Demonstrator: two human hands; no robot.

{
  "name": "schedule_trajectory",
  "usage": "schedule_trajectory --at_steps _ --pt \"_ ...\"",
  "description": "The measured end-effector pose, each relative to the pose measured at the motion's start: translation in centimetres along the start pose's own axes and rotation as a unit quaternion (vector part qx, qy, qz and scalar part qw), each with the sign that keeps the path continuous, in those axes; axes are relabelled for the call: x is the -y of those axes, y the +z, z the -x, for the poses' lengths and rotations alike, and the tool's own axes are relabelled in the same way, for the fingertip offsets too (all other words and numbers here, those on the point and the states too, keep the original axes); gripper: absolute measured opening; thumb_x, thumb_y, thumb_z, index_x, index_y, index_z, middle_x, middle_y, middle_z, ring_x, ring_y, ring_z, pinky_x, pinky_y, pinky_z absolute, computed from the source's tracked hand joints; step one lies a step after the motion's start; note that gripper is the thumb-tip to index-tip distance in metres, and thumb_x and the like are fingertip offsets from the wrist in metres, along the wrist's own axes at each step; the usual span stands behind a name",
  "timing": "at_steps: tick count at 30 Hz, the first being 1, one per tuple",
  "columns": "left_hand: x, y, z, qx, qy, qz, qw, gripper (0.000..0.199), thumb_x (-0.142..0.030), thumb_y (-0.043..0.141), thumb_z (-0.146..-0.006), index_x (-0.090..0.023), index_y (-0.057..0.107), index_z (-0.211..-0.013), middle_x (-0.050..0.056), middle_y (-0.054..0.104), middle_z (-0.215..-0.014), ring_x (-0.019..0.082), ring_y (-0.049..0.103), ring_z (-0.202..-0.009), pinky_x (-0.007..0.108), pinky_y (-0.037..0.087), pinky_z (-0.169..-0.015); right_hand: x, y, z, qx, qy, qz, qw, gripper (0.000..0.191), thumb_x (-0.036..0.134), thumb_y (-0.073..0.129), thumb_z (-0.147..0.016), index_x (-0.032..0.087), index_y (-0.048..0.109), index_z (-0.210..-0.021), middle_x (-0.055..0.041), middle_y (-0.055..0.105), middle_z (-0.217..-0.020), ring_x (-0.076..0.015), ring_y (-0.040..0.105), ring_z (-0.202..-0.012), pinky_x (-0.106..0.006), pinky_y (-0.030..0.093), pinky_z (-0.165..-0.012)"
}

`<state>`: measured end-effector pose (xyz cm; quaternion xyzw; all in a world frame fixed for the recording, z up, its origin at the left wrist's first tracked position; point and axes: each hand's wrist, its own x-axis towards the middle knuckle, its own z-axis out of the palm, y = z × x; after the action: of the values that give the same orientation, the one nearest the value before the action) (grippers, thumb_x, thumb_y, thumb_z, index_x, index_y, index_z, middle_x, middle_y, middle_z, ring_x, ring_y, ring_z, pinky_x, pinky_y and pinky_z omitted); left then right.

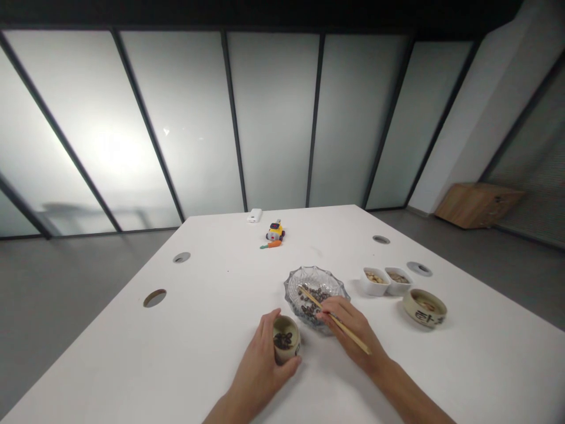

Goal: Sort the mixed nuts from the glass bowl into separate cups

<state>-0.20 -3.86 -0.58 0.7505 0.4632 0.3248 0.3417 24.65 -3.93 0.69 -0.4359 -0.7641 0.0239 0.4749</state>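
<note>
A small beige cup (286, 338) with dark beans inside stands on the white table, and my left hand (265, 366) is wrapped round its left and near sides. My right hand (348, 331) grips a pair of light wooden chopsticks (351, 335). Their tips reach into a clear glass bowl (339, 286) with a scalloped rim, just beyond the cup. Several dark beans (318, 294) lie spread in that bowl. Whether the tips pinch a bean is too small to tell.
Two joined white dishes (375, 287) with pale pieces and a beige ceramic bowl (424, 316) stand right on the table (212, 318). Farther back are a toy car (275, 231), an orange-handled toy tool (274, 244) and a white box (255, 215). Round holes pierce the tabletop.
</note>
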Motion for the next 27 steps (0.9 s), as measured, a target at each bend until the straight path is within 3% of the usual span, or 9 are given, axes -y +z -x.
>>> schedule_trajectory --at_steps 9,16,27 --pt "0.2 0.1 -0.1 0.001 0.002 0.0 1.0 0.079 -0.024 0.071 -0.074 -0.021 0.04 -0.146 0.015 0.056 -0.144 0.032 0.055 -0.135 0.053 0.04 -0.12 -0.2 0.2 0.1 -0.02 -0.017 0.015 1.0 0.013 0.025 0.058 -0.102 0.024 0.07 -0.097 -0.0038 0.071 -0.093 -0.0165 0.07 -0.085 -0.025 0.058 -0.078" --pt "0.1 0.0 0.0 0.007 -0.003 0.001 1.0 0.079 -0.022 0.072 -0.074 -0.021 0.039 -0.146 0.015 0.054 -0.144 0.032 0.054 -0.135 0.052 0.041 -0.119 0.5 -0.6 0.0 -0.062 -0.006 0.001 0.998 0.019 0.036 0.057 -0.104 0.024 0.07 -0.095 -0.0043 0.072 -0.088 -0.0187 0.071 -0.083 -0.029 0.059 -0.076" --pt "0.2 0.1 0.0 0.005 0.001 -0.001 1.0 0.079 -0.022 0.071 -0.074 -0.02 0.038 -0.146 0.016 0.054 -0.145 0.033 0.054 -0.136 0.053 0.039 -0.12 0.7 -0.3 0.6 -0.016 0.016 -0.009 1.0 0.016 0.026 0.057 -0.104 0.024 0.07 -0.094 -0.0024 0.07 -0.088 -0.0161 0.069 -0.084 -0.025 0.058 -0.077"
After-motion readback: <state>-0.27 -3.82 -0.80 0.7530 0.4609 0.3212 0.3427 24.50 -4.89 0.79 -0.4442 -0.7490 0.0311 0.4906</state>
